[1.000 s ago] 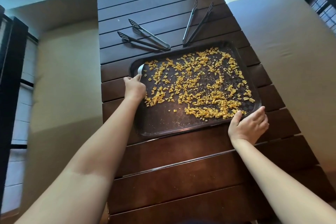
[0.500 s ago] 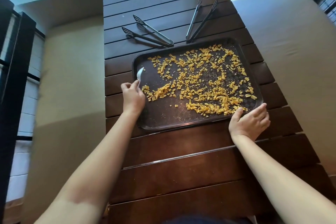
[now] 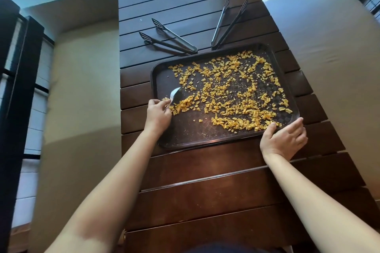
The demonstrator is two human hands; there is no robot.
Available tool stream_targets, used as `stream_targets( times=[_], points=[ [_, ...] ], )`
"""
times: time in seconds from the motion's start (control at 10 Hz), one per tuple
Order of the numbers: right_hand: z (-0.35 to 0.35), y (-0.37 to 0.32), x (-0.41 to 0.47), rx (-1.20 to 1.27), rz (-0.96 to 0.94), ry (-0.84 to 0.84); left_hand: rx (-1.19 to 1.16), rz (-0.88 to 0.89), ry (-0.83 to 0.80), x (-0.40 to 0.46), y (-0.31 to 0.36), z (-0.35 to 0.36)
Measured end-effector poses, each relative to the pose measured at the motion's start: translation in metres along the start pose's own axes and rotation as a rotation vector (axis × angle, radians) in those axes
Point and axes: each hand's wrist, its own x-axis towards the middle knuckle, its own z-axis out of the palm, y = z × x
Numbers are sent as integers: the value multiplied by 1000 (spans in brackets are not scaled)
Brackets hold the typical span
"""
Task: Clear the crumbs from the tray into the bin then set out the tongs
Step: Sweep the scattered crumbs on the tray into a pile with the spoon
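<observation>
A dark brown tray [image 3: 185,135] lies on the slatted table, strewn with yellow crumbs [image 3: 232,96]. My left hand [image 3: 158,114] pinches a silver spoon [image 3: 174,93] at the tray's left side, its bowl beside a small heap of crumbs. My right hand [image 3: 284,139] grips the tray's near right corner, thumb on the rim. Two black tongs lie beyond the tray: one [image 3: 168,38] at the left, one [image 3: 228,23] at the right. No bin is in view.
The dark wooden slatted table [image 3: 205,191] runs away from me. Beige cushioned benches [image 3: 82,98] flank it on both sides. A dark frame [image 3: 18,88] stands at the far left.
My left hand has moved the spoon from the tray's left rim inward and down, pushing crumbs together. My right hand stays on the near right corner.
</observation>
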Motion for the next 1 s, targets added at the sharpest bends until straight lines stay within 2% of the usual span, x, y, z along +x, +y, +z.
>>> stream_targets(
  times=[0.1, 0.2, 0.4, 0.7, 0.8, 0.9, 1.0],
  points=[
    [0, -1, 0, -2, 2, -1, -25, -57, 97, 6, 5, -7],
    [0, -1, 0, -2, 5, -4, -15, -127, 123, 18, 13, -11],
    [-2, 0, 0, 13, 8, -2, -51, -186, 20, 36, 26, -5],
    [-1, -1, 0, 17, 4, -4, 121, 53, -253, 1, 17, 3],
    [-2, -1, 0, 22, 5, -8, 117, 39, -297, -11, 6, -2],
    [-2, -1, 0, 14, 5, -13, -39, -29, -118, -21, -4, -9],
    [-2, 0, 0, 10, 6, -15, -61, -64, 91, -22, -7, -12]
  ],
)
